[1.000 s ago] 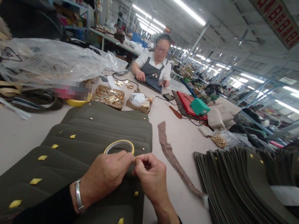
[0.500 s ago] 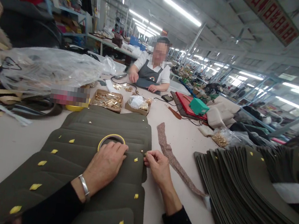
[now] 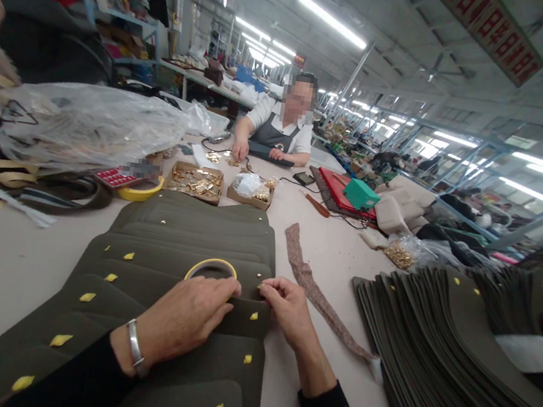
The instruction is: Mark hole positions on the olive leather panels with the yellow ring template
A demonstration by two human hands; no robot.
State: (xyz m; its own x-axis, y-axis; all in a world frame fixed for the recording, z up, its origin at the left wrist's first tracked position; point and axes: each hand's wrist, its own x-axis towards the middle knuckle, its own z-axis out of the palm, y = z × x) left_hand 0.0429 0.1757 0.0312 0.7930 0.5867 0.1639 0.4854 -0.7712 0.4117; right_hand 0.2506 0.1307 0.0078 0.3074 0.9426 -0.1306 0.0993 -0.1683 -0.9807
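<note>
Overlapping dark olive fabric panels (image 3: 146, 307) lie fanned out before me, with small yellow tape pieces (image 3: 61, 340) along both sides. My left hand (image 3: 189, 317), wearing a silver bracelet, rests over the panels with its fingers closed on a roll of yellow-edged tape (image 3: 213, 262). At the panels' right edge, my right hand (image 3: 290, 307) pinches thumb against forefinger. A bit of yellow tape (image 3: 259, 287) shows at those fingertips, just below a small metal stud (image 3: 258, 275). The fingers partly hide what they grip.
A thick stack of similar panels (image 3: 413, 345) stands to the right, beside a brown fabric strip (image 3: 311, 280). Ahead are boxes of gold metal parts (image 3: 196, 183) and a red folder (image 3: 337, 189). Plastic bags (image 3: 90, 124) crowd the left. A co-worker (image 3: 281, 131) sits opposite.
My left hand and the tape roll have shifted right and slightly down. One panel and its tape pieces have slid a little. My right hand stays near the edge. The co-worker's hand has lowered.
</note>
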